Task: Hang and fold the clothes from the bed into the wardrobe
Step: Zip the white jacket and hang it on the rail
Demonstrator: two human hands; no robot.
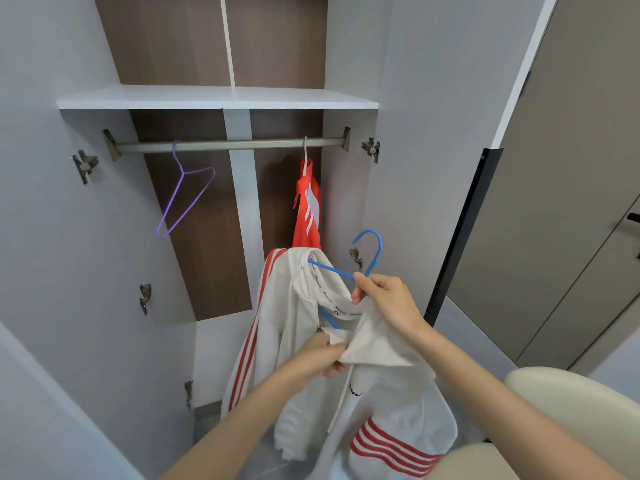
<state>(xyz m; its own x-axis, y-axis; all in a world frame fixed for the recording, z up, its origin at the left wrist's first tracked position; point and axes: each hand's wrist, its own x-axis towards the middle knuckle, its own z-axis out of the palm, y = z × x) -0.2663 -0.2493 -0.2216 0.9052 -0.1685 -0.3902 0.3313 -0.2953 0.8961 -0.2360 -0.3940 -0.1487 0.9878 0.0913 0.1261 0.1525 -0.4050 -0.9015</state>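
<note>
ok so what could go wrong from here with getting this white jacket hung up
1. Only one shoulder of the white jacket seems seated on the blue hanger. The other side is bunched in the left hand, so it could slide off if the right hand lifts now.
2. The hanger's hook sits close to a door hinge and might snag on the way to the rod.

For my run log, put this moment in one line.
right hand grips blue hanger | left hand holds white jacket | rail carries purple hanger, red garment
</note>
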